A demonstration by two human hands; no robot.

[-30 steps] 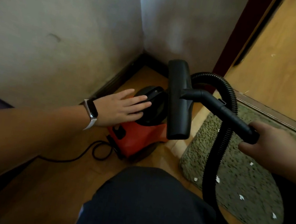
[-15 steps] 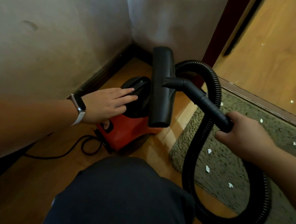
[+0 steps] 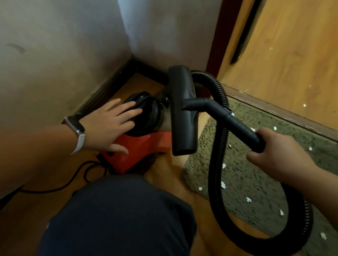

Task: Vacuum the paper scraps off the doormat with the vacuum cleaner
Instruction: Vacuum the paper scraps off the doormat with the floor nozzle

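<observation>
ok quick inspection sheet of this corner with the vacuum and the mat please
surface: wood floor, with a green doormat on it at the right
job's things: white paper scraps scattered over the doormat; red and black vacuum cleaner in the corner; nozzle raised, not on the mat
clutter: a few white specks on the wood past the threshold
hands: left hand flat on the vacuum cleaner's black top; right hand grips the tube
cables: black cord loops on the floor; hose loops over the doormat
surroundings: pale walls, dark skirting, door frame
</observation>
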